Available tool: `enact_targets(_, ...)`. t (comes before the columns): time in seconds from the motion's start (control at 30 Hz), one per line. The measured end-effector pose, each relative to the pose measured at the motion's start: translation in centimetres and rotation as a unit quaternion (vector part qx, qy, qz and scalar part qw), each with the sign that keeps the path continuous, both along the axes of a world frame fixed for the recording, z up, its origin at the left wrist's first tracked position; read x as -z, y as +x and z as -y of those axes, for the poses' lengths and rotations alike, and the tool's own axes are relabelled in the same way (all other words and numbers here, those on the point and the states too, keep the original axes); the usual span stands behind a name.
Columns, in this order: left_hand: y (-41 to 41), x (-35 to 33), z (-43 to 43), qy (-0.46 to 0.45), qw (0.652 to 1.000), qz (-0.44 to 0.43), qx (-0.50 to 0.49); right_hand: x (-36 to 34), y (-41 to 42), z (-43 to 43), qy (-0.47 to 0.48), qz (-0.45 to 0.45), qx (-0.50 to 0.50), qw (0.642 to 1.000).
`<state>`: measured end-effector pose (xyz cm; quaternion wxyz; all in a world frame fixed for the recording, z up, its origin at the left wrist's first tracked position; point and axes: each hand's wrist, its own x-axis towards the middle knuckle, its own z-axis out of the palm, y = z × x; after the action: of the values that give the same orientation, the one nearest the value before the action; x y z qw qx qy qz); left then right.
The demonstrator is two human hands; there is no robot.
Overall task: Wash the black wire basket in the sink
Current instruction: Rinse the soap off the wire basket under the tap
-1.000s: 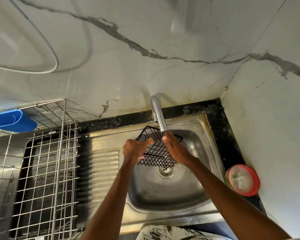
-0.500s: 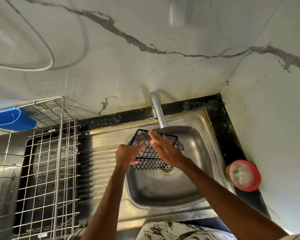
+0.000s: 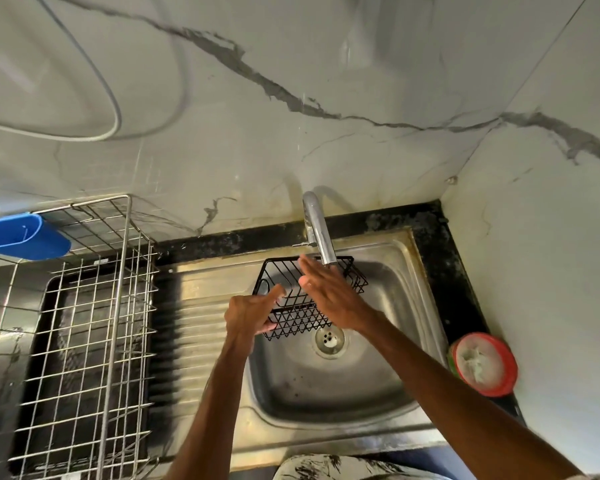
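The black wire basket hangs over the steel sink, just under the chrome tap. My left hand grips its near left corner, thumb over the rim and fingers underneath. My right hand lies flat with straight fingers inside the basket, fingertips near the spout. The hand covers much of the basket's inside. I cannot make out a water stream.
A steel wire dish rack stands on the left, with a blue plastic holder on its far edge. A red-rimmed round tub sits on the black counter at the right. Marble walls close the corner behind the sink.
The basket has turned so its open side faces up and sits lower left under the tap. My right hand let go of the rim and stretched flat inside it.
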<state>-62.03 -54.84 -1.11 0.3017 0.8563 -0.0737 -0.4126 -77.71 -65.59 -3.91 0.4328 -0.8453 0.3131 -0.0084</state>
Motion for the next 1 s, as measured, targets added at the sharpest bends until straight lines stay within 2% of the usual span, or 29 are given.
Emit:
enact_targets(0.17,0.6,-1.2,-0.7,-0.013,0.999,-0.031,-0.016,4.0,-4.6,4.1,0.013,-0.133,0.077,0.988)
enact_targets(0.27,0.5,-1.4,-1.3,-0.020,0.998,-0.050,-0.038,3.4,-4.4,4.3,0.043,-0.156,0.126,0.979)
enact_targets(0.3,0.5,-1.3,-1.5,-0.019,0.997,-0.057,-0.046,3.0,-3.8,3.8,0.039,-0.155,0.120,0.980)
enact_targets(0.47,-0.3,-0.5,-2.5,-0.017,0.995,-0.079,-0.059,0.0,0.0,-1.3,-0.055,-0.088,-0.032,0.994)
enact_targets(0.57,-0.5,-0.3,-3.0,-0.007,0.993,-0.094,-0.078,-0.6,1.0,-2.3,-0.057,-0.049,-0.087,0.993)
enact_targets(0.73,-0.2,-0.2,-4.1,-0.008,0.987,-0.126,-0.099,0.2,-0.8,1.7,-0.044,-0.105,-0.034,0.993)
enact_targets(0.8,-0.5,-0.1,-4.3,0.000,0.988,-0.125,-0.093,2.0,-1.9,3.8,-0.050,-0.149,-0.038,0.987)
enact_targets(0.93,-0.9,0.4,-4.5,0.019,0.988,-0.123,-0.090,7.1,-2.9,6.9,0.010,-0.187,0.016,0.982)
enact_targets(1.0,-1.3,0.7,-4.6,0.019,0.987,-0.131,-0.095,5.8,-2.4,5.7,0.002,-0.205,0.002,0.979)
